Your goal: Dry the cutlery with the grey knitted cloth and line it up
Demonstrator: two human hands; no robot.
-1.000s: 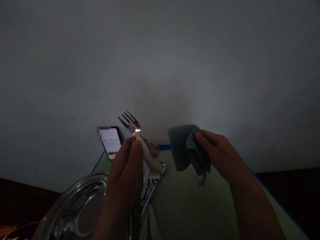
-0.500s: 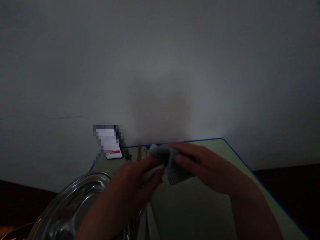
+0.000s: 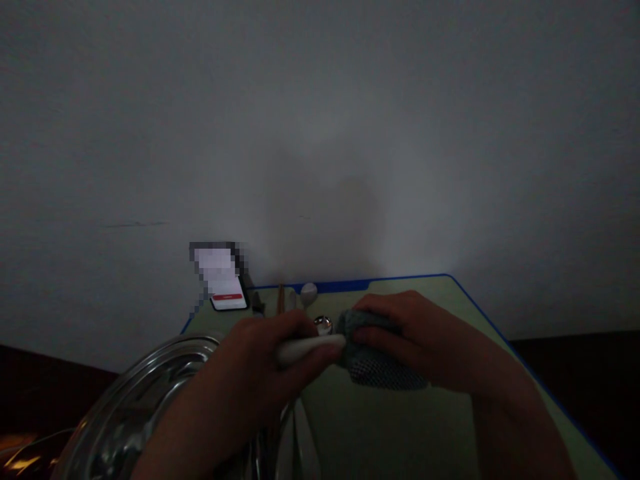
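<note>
My left hand [image 3: 280, 353] is closed around a white handle [image 3: 310, 348], which points right. A grey-green knit cloth [image 3: 385, 363] is pinched in my right hand [image 3: 407, 333] and covers the handle's right end, so I cannot tell what kind of utensil it is. Just beyond my left fingers is a shiny metal spoon bowl [image 3: 323, 325]. Farther back lies a white spoon [image 3: 309, 293] beside brown chopsticks [image 3: 281, 299]. Below my left hand, white utensil handles [image 3: 300, 440] lie on the table.
A large shiny metal basin [image 3: 135, 393] stands at the left, partly behind my left forearm. A lit phone [image 3: 227, 283] leans against the wall [image 3: 320, 133] at the back. The pale green table [image 3: 390, 433] has a blue edge. The room is dim.
The cloth has moved from an upright fold between my hands to the right end of the handle. The handle now lies more level, and the metal spoon bowl has come into sight.
</note>
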